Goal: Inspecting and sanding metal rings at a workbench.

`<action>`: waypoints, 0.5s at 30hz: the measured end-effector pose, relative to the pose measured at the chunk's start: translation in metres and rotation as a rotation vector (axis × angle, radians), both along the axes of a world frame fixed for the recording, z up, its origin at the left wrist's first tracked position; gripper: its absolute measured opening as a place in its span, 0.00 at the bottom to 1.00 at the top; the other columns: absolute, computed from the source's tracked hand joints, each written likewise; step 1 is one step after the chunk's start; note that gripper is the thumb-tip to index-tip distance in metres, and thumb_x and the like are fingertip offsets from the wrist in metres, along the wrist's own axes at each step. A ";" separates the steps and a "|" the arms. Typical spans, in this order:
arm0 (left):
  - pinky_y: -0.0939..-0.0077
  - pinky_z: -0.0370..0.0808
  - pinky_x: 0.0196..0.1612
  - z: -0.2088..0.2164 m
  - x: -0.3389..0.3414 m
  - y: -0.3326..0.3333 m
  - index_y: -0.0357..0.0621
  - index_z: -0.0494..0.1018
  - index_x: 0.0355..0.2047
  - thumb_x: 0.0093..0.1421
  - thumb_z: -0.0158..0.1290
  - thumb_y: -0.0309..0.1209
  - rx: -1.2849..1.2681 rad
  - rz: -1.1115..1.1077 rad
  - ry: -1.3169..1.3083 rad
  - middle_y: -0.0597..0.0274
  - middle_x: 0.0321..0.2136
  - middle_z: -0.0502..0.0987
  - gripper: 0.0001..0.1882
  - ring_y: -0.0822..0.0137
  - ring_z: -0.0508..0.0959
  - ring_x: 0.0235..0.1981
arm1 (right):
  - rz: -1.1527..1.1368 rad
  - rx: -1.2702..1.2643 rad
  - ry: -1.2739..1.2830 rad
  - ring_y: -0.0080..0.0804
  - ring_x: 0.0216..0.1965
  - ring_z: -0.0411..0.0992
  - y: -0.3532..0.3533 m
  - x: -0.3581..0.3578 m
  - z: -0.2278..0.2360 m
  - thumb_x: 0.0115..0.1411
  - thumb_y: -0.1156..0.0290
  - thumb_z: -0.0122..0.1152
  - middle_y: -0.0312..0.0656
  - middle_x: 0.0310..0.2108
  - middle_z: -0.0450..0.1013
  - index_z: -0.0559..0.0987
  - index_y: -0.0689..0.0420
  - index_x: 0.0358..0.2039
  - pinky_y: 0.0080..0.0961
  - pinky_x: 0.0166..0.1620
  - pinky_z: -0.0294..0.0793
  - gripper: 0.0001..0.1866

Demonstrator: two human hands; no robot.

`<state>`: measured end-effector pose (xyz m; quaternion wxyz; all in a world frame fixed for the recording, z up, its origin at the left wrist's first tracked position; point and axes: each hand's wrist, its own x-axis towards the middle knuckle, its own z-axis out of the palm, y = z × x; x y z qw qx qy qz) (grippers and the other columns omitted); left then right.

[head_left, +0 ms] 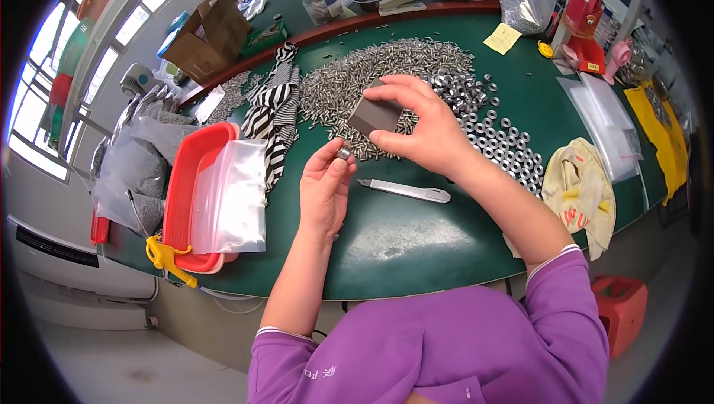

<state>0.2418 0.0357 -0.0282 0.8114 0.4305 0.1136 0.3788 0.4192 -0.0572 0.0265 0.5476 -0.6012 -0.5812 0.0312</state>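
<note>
Pinching a small metal piece (343, 153) between thumb and fingertips of the left hand (325, 190), near the grey block (374, 115) gripped by the right hand's (431, 127) widely spread thumb and fingers. Best to pinch lightly and steady the block, well clear of the knife (407, 191).

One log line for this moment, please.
left hand: holds small metal piece; right hand: holds dark block; table: white cutter, piled metal pins

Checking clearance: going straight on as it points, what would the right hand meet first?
Past the grey block it holds, the right hand would probably meet the pile of metal pins, up and left; the hand's height is unclear, so it might pass over.
</note>
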 end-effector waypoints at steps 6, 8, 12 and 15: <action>0.77 0.73 0.47 0.000 0.003 0.001 0.39 0.69 0.48 0.58 0.53 0.23 -0.022 0.008 0.000 0.60 0.43 0.74 0.17 0.71 0.75 0.40 | 0.100 -0.034 -0.004 0.41 0.54 0.65 -0.006 -0.012 0.002 0.41 0.69 0.67 0.46 0.52 0.63 0.75 0.50 0.46 0.33 0.55 0.65 0.27; 0.75 0.74 0.47 -0.002 0.003 0.001 0.39 0.69 0.48 0.57 0.53 0.23 -0.005 0.014 0.008 0.59 0.43 0.75 0.17 0.69 0.76 0.42 | 0.138 -0.035 -0.043 0.42 0.54 0.64 -0.007 -0.024 -0.001 0.41 0.68 0.67 0.47 0.53 0.63 0.75 0.50 0.47 0.34 0.55 0.66 0.27; 0.70 0.77 0.44 0.010 0.004 -0.004 0.41 0.69 0.46 0.55 0.54 0.23 -0.080 -0.023 -0.004 0.57 0.42 0.74 0.17 0.66 0.77 0.41 | 0.244 0.057 -0.216 0.46 0.52 0.65 -0.015 -0.043 0.003 0.40 0.66 0.68 0.48 0.51 0.63 0.76 0.49 0.44 0.37 0.54 0.66 0.27; 0.74 0.73 0.48 0.002 0.004 -0.005 0.42 0.66 0.46 0.56 0.55 0.23 0.049 0.082 -0.011 0.58 0.41 0.74 0.17 0.67 0.75 0.43 | 0.097 0.040 -0.124 0.44 0.52 0.66 -0.005 -0.027 -0.002 0.40 0.67 0.67 0.48 0.51 0.64 0.76 0.50 0.45 0.35 0.52 0.68 0.27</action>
